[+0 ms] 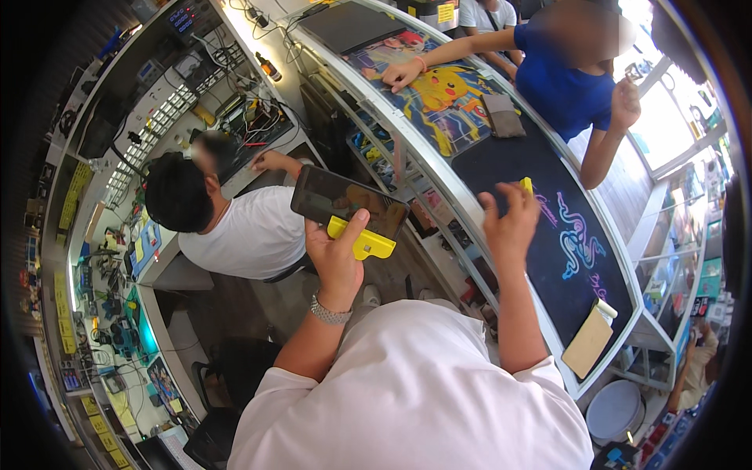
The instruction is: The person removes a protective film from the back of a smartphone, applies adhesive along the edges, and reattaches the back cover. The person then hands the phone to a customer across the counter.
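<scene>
My left hand (337, 254) is closed round a dark smartphone (345, 197). It also grips a bright yellow plastic strip (368, 241) with a small square hole, which lies along the phone's near edge under my thumb. The phone's glossy face reflects the surroundings. Raised over the counter's near edge, my right hand (511, 223) has its fingers bent. A small yellow piece (526, 186) shows at its fingertips, mostly hidden by them. Under that hand lies a black desk mat (540, 270) with a coloured snake-like design.
Across the glass counter (470, 205), a person in blue (562, 82) rests one hand on a cartoon mat (439, 90). A grey pouch (503, 116) and a brown clipboard-like pad (587, 345) lie there. Left, a person in white (243, 227) sits at a cluttered workbench (168, 258).
</scene>
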`<action>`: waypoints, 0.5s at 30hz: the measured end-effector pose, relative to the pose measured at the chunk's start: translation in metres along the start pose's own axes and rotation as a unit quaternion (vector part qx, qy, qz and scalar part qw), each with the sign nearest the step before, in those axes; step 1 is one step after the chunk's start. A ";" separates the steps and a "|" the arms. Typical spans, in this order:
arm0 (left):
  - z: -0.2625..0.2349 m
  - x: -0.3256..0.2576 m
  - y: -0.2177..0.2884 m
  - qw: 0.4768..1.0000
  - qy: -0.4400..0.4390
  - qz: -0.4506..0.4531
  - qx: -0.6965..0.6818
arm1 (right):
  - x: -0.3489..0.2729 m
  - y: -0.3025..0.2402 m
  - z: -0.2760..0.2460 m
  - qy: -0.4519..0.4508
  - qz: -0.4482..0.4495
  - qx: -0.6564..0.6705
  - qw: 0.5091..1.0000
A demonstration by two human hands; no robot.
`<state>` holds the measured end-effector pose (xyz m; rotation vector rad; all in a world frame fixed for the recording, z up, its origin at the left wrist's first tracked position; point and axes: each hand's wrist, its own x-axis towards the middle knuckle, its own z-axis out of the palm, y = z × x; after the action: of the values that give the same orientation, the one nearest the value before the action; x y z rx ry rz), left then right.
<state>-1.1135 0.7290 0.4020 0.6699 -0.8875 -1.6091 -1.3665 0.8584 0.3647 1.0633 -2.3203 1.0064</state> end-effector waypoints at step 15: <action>-0.021 0.021 0.037 0.931 0.022 -0.358 -0.071 | 0.034 0.069 -0.011 -0.095 0.237 -0.061 0.965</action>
<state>-1.0807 0.7006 0.4215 0.9921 -0.4980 -2.2667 -1.4410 0.8814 0.3621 0.5845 -2.8344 0.9361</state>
